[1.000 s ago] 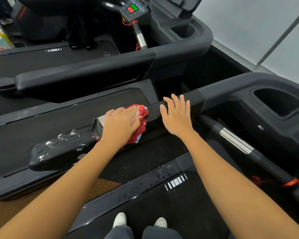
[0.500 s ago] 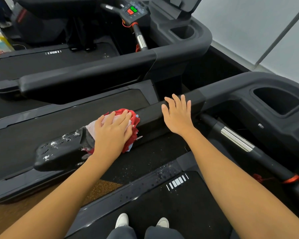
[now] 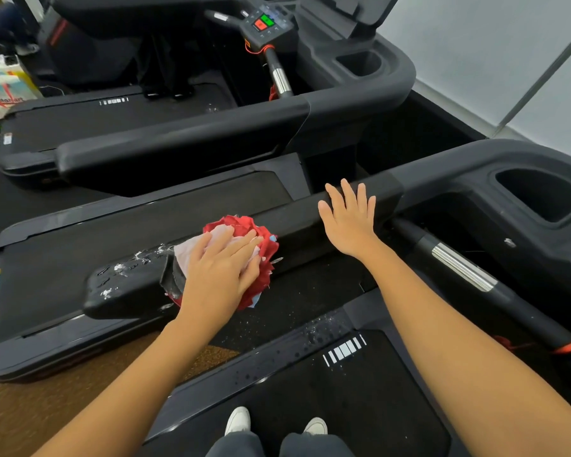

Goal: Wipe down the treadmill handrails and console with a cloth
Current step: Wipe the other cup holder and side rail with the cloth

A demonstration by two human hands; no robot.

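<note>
Handrail [image 3: 297,212]: white residue [image 3: 122,268] toward free end; press flat, drag full length through it. Cloth [image 3: 261,245] mid-rail under left hand [image 3: 221,268], fingers flat, pressing, not clenched. Right hand [image 3: 350,222] released, splayed on rail. Versus 1 s ago: cloth farther from right hand.

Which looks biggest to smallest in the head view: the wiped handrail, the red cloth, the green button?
1. handrail
2. red cloth
3. green button, farther away, so it looks extra small
</note>
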